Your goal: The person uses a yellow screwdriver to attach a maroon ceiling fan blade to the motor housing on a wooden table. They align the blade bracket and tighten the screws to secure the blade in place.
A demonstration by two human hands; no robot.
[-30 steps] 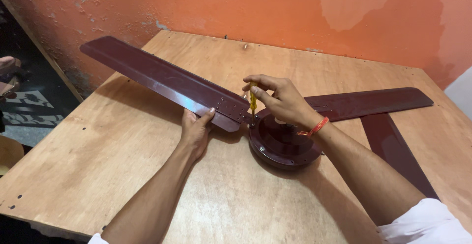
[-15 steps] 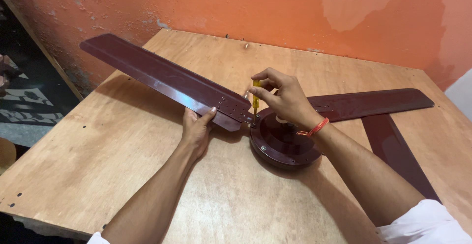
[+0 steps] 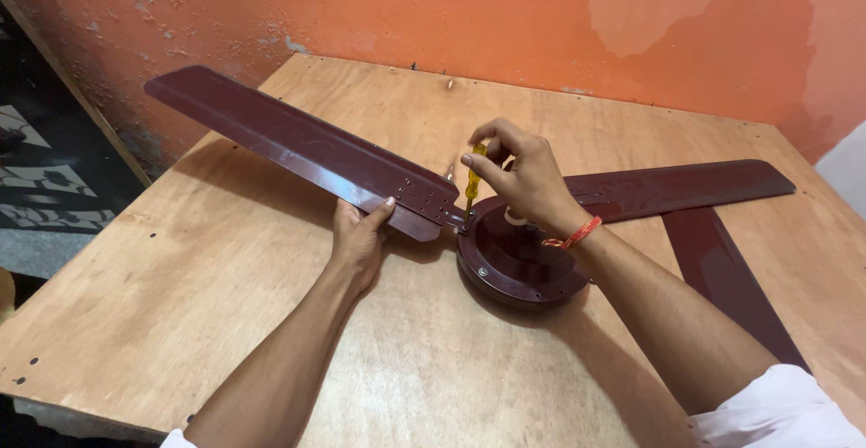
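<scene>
Maroon ceiling-fan blade (image 3: 298, 146) braced, screw being driven.
Left hand (image 3: 359, 236) clamps the stiff, likely slippery blade's root; right hand (image 3: 523, 177), at three o'clock, pinches a yellow screwdriver (image 3: 472, 188).

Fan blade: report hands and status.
Left hand steadies fan blade. Right hand holds yellow screwdriver upright at the blade's root by motor hub. Nothing obstructing.
</scene>
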